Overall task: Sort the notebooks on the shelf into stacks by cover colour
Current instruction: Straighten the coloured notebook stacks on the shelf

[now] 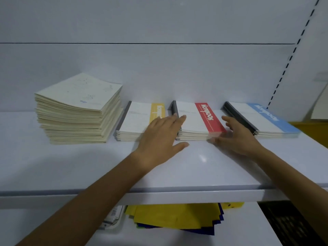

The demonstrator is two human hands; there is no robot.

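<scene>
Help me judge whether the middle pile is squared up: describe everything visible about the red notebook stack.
The red notebook stack lies flat on the shelf, between the yellow stack and blue stack. Its top cover is white with a red band reading Notebook and a dark grey spine on the left; pale page edges face front, fairly even. Straight fingers of the left hand rest on its left edge; the open right hand flanks its right side.

The white shelf looks smooth with a slight gloss; the cream stack and the notebooks are matt paper.
</scene>
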